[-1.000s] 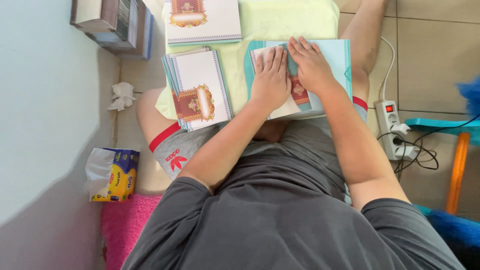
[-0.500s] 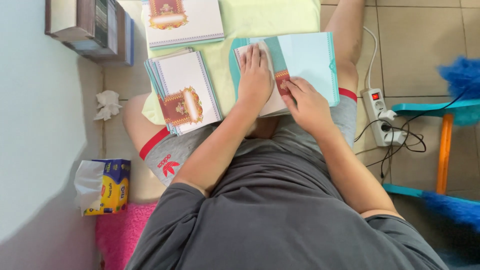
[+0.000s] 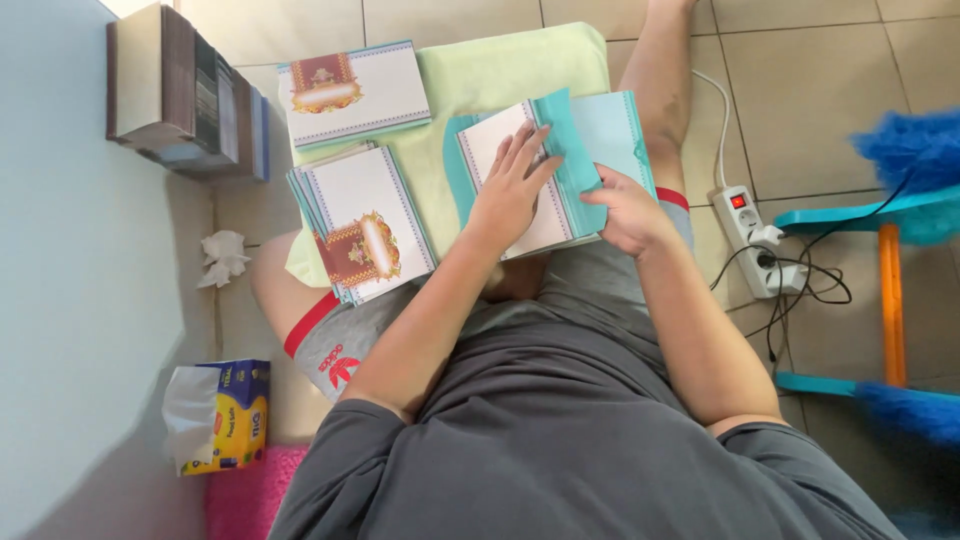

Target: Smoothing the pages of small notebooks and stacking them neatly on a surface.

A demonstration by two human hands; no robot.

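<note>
Left hand: I saw the left hand point(image 3: 510, 190) lying flat, fingers spread, pressing on the white inner face of the teal card point(image 3: 545, 170); it was open, gripping nothing.
Right hand: the right hand point(image 3: 622, 212) was pinched on the teal flap point(image 3: 572, 150) of that same card, thumb and fingers closed on its lower edge.
Hands together: they sat just beside each other on the one card, not touching as far as I could tell.
Teal card: it lay on the person's lap, over the right thigh, partly on the pale green cushion point(image 3: 500, 70); the flap stood tilted up between the white panel and a light teal panel.
Card stack: a fanned pile of white cards with red and gold emblems point(image 3: 362, 225) rested on the left thigh, near the left forearm.
Second stack: another pile of the same cards point(image 3: 352, 92) lay further off at the cushion's corner, well apart from both hands.
Books: a block of stacked books point(image 3: 180, 95) stood on the floor against the wall.
Tissues: a tissue box point(image 3: 222, 415) and a crumpled tissue point(image 3: 222, 258) lay on the tiles by the left leg.
Power strip: a white power strip point(image 3: 748, 240) with cables lay on the floor to the right.
Brooms: blue-bristled brooms point(image 3: 915, 150) lay at the right edge.
</note>
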